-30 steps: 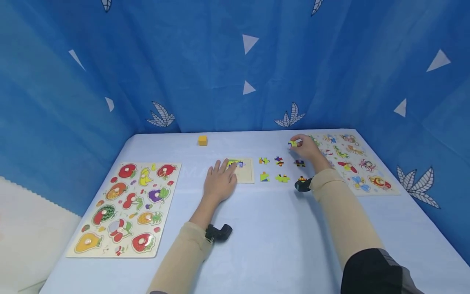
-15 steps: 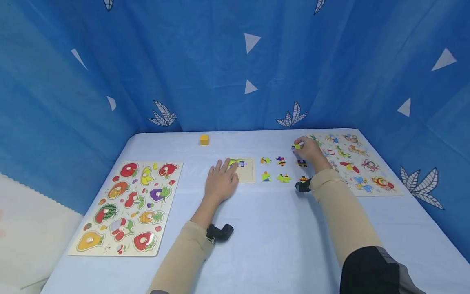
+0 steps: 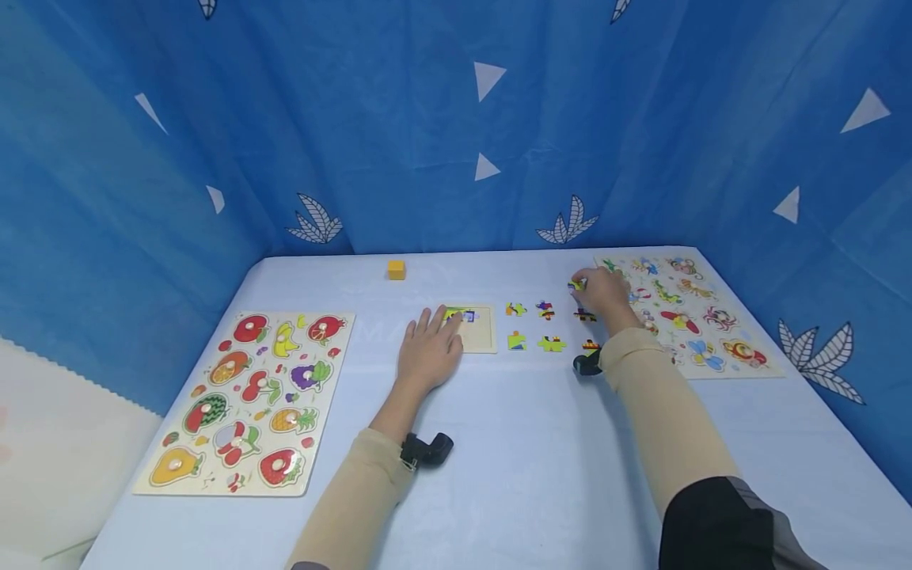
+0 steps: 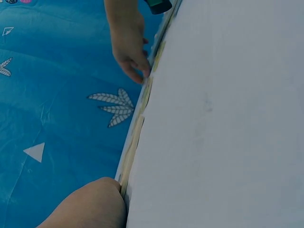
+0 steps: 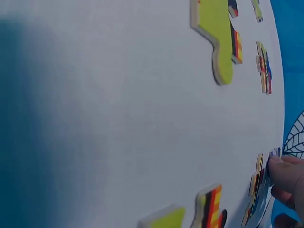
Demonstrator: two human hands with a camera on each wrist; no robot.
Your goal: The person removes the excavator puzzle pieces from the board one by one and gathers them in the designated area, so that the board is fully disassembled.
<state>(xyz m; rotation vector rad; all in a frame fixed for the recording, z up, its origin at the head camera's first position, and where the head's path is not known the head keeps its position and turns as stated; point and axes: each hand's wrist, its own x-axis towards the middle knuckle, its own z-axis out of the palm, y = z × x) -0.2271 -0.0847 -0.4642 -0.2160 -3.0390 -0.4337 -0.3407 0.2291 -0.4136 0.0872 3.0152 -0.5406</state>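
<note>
My left hand (image 3: pixel 430 352) lies with fingers extended over the left part of a small wooden puzzle tray (image 3: pixel 483 336), and a yellow-green and purple patch (image 3: pixel 468 316) shows in the tray's upper left. Farther right, my right hand (image 3: pixel 604 294) pinches a small yellow-green jigsaw piece (image 3: pixel 575 286) between thumb and fingers, low over the table; whether it touches the cloth I cannot tell. In the right wrist view this hand (image 5: pixel 287 178) grips the piece at the right edge. Several loose pieces lie between the hands in two rows, among them a green one (image 3: pixel 552 344) and a striped one (image 3: pixel 585 315).
A fruit puzzle board (image 3: pixel 242 404) lies at the left. An animal puzzle board (image 3: pixel 712 348) lies at the right, partly behind the right hand. A yellow block (image 3: pixel 396 271) stands near the back edge. A blue curtain (image 3: pixel 456 127) hangs behind the white tablecloth (image 3: pixel 513 459).
My right hand has moved slightly right and down with the jigsaw piece, which now shows less of its face. The left hand stays on the tray.
</note>
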